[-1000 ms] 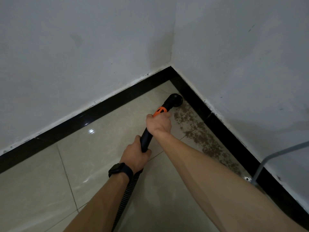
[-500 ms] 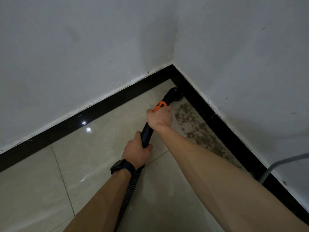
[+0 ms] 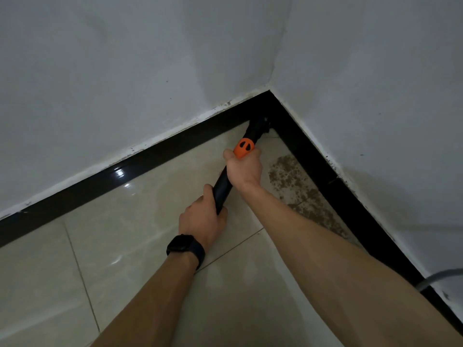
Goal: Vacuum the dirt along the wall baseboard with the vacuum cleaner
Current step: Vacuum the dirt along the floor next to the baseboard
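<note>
A black vacuum wand [image 3: 223, 186] with an orange collar [image 3: 243, 147] points into the room's corner. Its black nozzle [image 3: 259, 126] sits on the floor against the black baseboard [image 3: 323, 169] where the two walls meet. My right hand [image 3: 244, 169] grips the wand just below the orange collar. Lower down, my left hand [image 3: 203, 221], with a black watch on the wrist, grips the wand's end. A strip of brown dirt [image 3: 298, 189] lies on the beige tiles along the right baseboard, to the right of my right hand. The hose is hidden behind my left forearm.
White walls rise on the left and right, meeting at the corner. A black baseboard [image 3: 125, 174] also runs along the left wall. A grey cable [image 3: 436, 278] comes down the right wall near the floor at the lower right. Glossy beige floor tiles [image 3: 112, 246] spread to the left.
The nozzle has moved away from the top of the dirt patch and further into the corner. Both hands followed forward along with the wand.
</note>
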